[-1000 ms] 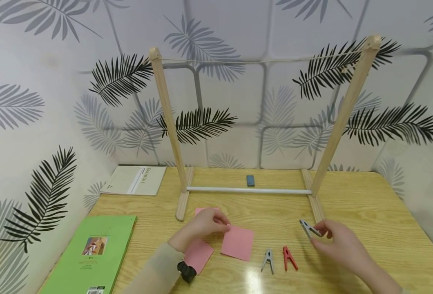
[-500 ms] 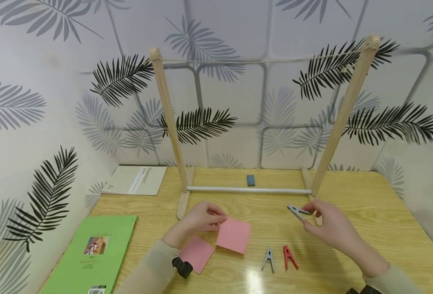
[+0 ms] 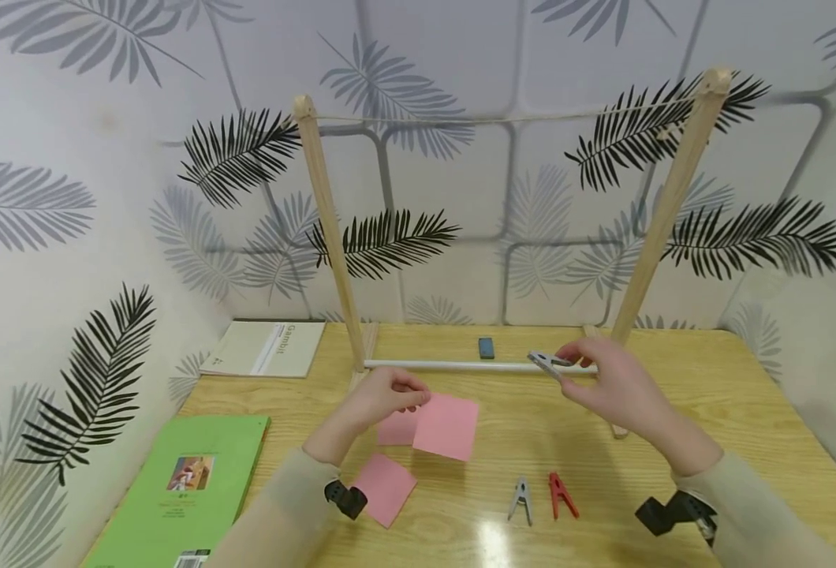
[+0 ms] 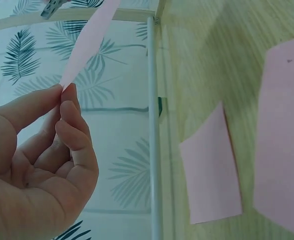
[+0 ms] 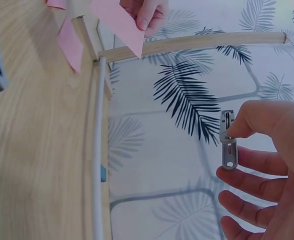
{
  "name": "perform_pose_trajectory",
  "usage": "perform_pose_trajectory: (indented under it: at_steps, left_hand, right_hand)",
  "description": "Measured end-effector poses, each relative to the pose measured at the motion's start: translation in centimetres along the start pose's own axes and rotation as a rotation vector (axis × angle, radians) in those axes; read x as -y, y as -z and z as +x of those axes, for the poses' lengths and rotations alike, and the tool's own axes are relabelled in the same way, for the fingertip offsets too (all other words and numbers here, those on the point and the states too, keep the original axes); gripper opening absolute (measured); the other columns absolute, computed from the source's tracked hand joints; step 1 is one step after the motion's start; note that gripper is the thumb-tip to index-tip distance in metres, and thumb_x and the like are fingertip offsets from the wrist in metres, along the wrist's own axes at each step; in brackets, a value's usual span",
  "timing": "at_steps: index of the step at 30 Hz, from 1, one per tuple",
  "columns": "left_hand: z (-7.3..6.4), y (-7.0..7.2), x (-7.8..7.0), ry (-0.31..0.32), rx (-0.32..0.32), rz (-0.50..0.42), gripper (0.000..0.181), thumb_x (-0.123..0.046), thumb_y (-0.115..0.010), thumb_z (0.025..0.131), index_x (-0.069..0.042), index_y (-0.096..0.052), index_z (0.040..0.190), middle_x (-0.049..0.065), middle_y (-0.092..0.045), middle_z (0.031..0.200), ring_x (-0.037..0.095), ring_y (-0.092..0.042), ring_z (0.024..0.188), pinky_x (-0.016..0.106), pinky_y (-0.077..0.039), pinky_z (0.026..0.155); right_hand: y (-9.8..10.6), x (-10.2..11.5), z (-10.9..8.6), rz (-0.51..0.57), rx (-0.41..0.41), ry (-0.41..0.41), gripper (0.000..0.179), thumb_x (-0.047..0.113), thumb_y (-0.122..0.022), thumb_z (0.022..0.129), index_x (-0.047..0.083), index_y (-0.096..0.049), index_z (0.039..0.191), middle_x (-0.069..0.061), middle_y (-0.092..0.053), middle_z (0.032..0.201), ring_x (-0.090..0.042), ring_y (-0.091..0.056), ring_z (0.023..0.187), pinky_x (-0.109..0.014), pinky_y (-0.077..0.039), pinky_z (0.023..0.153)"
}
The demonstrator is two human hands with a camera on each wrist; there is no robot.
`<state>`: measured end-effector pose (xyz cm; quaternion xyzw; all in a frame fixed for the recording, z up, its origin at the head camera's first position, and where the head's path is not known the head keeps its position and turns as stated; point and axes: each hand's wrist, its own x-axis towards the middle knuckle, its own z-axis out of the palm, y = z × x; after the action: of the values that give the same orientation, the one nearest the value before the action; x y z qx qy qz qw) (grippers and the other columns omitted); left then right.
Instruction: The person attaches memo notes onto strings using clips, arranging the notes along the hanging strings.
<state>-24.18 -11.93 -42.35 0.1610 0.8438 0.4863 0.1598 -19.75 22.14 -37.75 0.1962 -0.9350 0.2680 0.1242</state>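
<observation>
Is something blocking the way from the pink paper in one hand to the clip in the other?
Nothing I can see: just open air between the pink paper in the left hand and the gray clip in the right hand. The white bar shows behind the clip.

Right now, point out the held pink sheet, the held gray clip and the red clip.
Held pink sheet (image 3: 448, 427): head view, middle of its face.
Held gray clip (image 5: 229, 150): right wrist view, lower half of its body.
Red clip (image 3: 558, 489): head view, where its legs meet.
</observation>
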Motion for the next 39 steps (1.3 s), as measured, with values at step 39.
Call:
perform_pose_trajectory:
  at_steps: [39]
  left_hand:
    - [-0.4, 7.3, -7.6, -0.086, -0.173, -0.061, 0.026, -0.019, -0.066, 0.096, -0.001, -0.069, 0.115, 0.010, -0.072, 0.105, 0.017, -0.065, 0.096, 0.032, -0.052, 0.088]
  right_hand:
    - [7.0, 5.4, 10.2, 0.206, -0.089, 0.039, 0.032, 0.008, -0.062, 0.092, -0.002, -0.060, 0.122, -0.016, -0.062, 0.108, -0.018, -0.054, 0.090, -0.011, -0.044, 0.074]
